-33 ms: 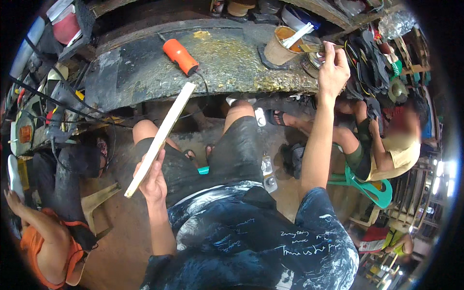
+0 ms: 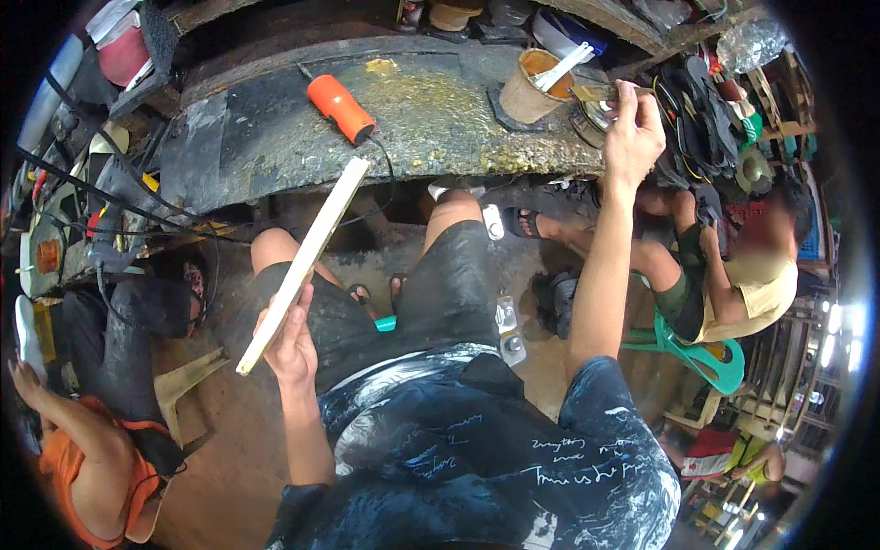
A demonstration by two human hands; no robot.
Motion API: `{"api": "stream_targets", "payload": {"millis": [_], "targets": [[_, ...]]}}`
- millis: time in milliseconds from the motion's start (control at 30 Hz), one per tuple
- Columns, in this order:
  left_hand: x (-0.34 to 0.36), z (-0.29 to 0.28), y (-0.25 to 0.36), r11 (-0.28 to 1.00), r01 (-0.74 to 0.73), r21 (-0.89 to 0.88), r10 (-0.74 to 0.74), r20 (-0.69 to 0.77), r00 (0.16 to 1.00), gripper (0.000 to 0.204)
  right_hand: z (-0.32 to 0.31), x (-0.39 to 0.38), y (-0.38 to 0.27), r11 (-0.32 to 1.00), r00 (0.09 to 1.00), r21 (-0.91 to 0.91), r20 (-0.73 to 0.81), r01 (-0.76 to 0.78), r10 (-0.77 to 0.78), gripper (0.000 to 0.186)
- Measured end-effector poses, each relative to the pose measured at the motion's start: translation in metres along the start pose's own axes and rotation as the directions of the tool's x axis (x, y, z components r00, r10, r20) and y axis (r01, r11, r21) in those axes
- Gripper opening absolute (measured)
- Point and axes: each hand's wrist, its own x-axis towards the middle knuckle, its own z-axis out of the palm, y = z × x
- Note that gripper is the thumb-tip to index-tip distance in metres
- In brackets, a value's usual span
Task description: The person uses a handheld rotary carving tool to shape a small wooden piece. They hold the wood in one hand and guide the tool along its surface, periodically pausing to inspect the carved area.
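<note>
Hardly anything shifts since the earlier frame: the left hand [image 2: 291, 346] pinches the pale strip [image 2: 312, 246] aslant before the workbench's [image 2: 431, 137] near edge, seemingly keeping its face free, while the right hand [image 2: 632, 137] grips a brush-like tool [image 2: 591, 93] by fingertips above the right end, near the brown tub [image 2: 525, 101].

A stained workbench [image 2: 426, 124] carries an orange corded tool [image 2: 339, 107] and a dark pad [image 2: 501, 114] under a brown tub [image 2: 528, 99].
</note>
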Motion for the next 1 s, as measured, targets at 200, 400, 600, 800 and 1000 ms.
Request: {"api": "stream_targets", "payload": {"millis": [200,400,600,800,1000], "targets": [[-0.003,-0.004,-0.005,1.000,0.014,0.018,-0.013,-0.033,0.999,0.011,-0.009,-0.006,0.020,0.974,0.986,0.166,-0.031,-0.154,0.161,0.028],[-0.004,0.001,-0.009,0.995,0.005,-0.101,0.004,0.087,0.996,0.016,-0.020,-0.016,0.047,0.775,0.898,0.484,0.055,-0.407,0.437,0.029],[0.012,0.031,-0.036,0.993,0.042,-0.113,-0.012,0.255,0.967,0.029,-0.029,-0.033,0.067,0.518,0.747,0.599,0.217,-0.610,0.628,0.032],[0.024,0.058,-0.059,0.994,0.096,-0.056,-0.073,0.320,0.944,0.034,-0.033,-0.065,0.051,0.414,0.686,0.601,0.336,-0.684,0.646,0.031],[0.022,0.077,-0.067,0.986,0.165,-0.027,-0.150,0.289,0.945,0.031,-0.018,-0.107,0.016,0.401,0.659,0.545,0.444,-0.737,0.607,0.032]]}}
